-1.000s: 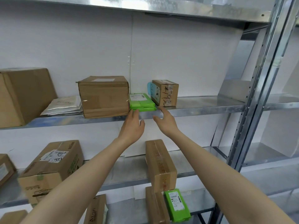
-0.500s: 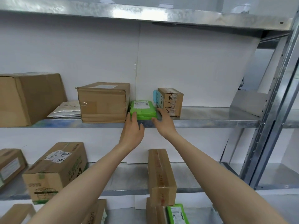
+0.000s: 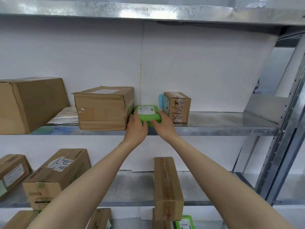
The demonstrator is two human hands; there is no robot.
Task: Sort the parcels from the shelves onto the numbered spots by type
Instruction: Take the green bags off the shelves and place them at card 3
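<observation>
A flat green parcel (image 3: 146, 113) with a white label lies on the upper metal shelf (image 3: 214, 128), between a brown carton (image 3: 102, 108) and a small taped brown box (image 3: 179, 106). My left hand (image 3: 136, 128) grips the parcel's left front corner, thumb on its front edge. My right hand (image 3: 162, 123) holds its right side, fingers along the edge and thumb at the front. A second green layer shows under the parcel's front edge, mostly hidden by my hands.
On the same shelf stand a large carton (image 3: 28, 103) at far left and white padded mailers (image 3: 66, 115). The lower shelf holds several brown boxes, among them a long narrow one (image 3: 166, 185). Another green parcel (image 3: 184, 223) lies at the bottom. A steel upright (image 3: 287, 129) rises at right.
Both hands moved up from below the shelf edge and closed in on the green parcel, now holding its two sides. The view shifted closer and upward.
</observation>
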